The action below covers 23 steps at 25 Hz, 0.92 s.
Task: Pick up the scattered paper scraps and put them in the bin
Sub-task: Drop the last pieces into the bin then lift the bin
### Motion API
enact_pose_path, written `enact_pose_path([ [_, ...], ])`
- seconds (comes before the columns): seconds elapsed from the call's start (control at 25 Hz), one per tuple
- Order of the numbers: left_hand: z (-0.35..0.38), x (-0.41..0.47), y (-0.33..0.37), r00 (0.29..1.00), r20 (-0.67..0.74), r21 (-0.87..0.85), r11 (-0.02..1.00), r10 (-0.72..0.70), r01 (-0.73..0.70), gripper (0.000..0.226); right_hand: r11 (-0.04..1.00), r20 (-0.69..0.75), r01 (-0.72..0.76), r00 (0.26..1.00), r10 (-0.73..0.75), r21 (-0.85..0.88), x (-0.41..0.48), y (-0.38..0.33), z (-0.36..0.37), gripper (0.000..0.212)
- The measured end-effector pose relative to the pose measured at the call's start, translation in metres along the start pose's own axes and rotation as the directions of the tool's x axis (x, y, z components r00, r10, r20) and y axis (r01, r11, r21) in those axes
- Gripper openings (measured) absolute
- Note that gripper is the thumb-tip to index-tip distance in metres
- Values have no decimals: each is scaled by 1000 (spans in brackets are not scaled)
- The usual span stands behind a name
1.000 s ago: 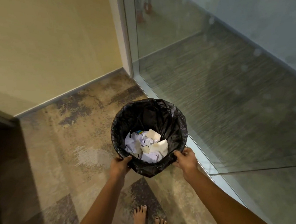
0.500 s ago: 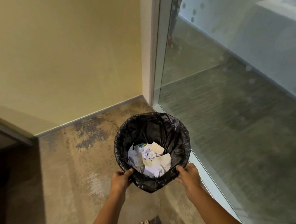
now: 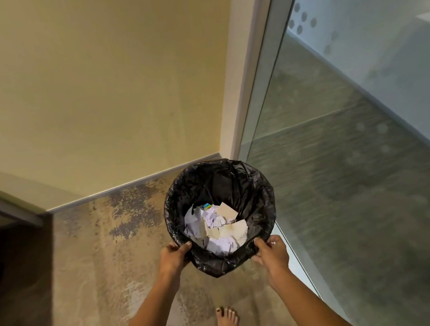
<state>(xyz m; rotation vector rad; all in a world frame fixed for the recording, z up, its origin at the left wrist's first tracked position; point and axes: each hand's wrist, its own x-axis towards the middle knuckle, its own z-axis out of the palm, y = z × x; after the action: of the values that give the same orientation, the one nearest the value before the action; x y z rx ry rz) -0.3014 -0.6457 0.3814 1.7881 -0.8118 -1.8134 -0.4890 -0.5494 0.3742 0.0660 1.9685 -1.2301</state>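
A round bin (image 3: pixel 252 183) lined with a black plastic bag hangs in front of me above the carpet. Inside it lie several crumpled paper scraps (image 3: pixel 220 225), white, lilac and beige, with a small bright blue and green piece at the back. My left hand (image 3: pixel 172 257) grips the near left rim of the bin. My right hand (image 3: pixel 271 253) grips the near right rim. No loose scraps show on the floor in this view.
A yellow wall (image 3: pixel 97 95) stands ahead, meeting a glass partition (image 3: pixel 354 175) with a pale frame (image 3: pixel 242 81) on the right. Patchy brown carpet (image 3: pixel 99 252) covers the floor. A dark opening (image 3: pixel 3 262) lies at the left. One bare foot (image 3: pixel 227 324) is below the bin.
I have carried the bin forward toward the corner of the wall and the glass. The view has tilted up, and both hands keep their hold on the rim.
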Motion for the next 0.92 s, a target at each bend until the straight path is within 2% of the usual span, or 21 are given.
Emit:
enact_pose_path([
  [0.2,33,119,12,999,-33,40,999,12,-11,9,1000,8,-5,1000,5,0,101,-23,59,23],
  [0.36,57,209,9,999,-16,73,997,27,-26,21,999,11,-33,999,33,22,184,-20,104,25],
  [0.6,89,356,-13,996,-20,87,993,87,-85,26,998,21,-21,1000,20,59,316,10,172,27],
  [0.92,102,471,-44,993,1,34,992,119,-119,26,990,49,-45,998,38,137,404,42,221,26],
])
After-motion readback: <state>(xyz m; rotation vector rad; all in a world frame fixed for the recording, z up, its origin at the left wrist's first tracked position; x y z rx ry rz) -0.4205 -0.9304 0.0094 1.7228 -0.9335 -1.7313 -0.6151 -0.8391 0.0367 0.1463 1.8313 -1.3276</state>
